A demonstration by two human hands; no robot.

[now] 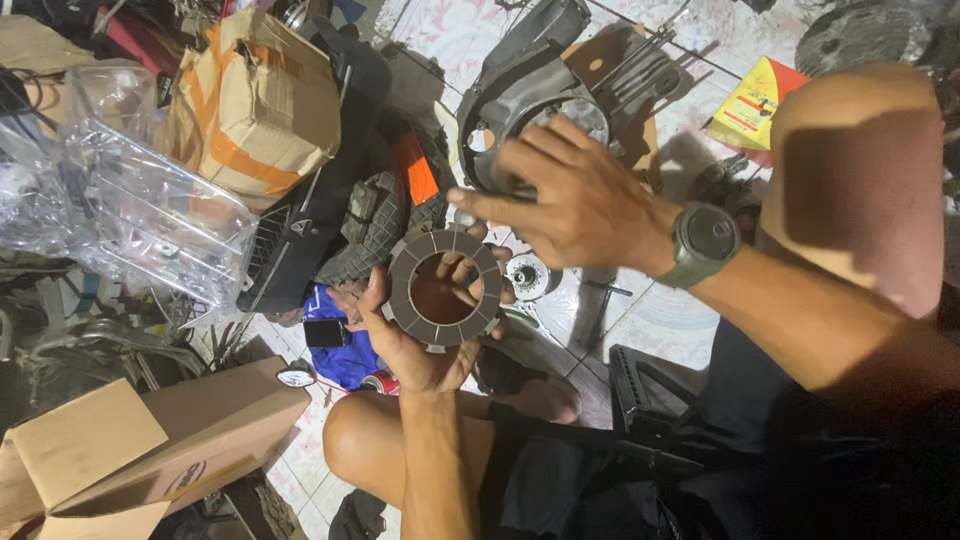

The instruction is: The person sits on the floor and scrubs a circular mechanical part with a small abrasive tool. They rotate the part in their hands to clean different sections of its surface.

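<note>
Left hand (405, 335): closed under ring plate (443, 288), face up, mid-scene above floor | Right hand (570, 200): just beyond, fingers pinched at plate's far rim, contents unclear | Engine cover (525, 95): farther.

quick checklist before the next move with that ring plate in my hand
1. Ring plate seated in the left hand, fingers through its centre: ok.
2. Right hand at the plate's top edge, fingertips touching it: ok.
3. Plate's friction segments intact: cannot tell, too dim.
4. Engine cover within sight behind the hands: ok.
5. Small hub part on the tiled floor, close by: ok.
6. Room around the hands: not ok, boxes and parts crowd in.
</note>
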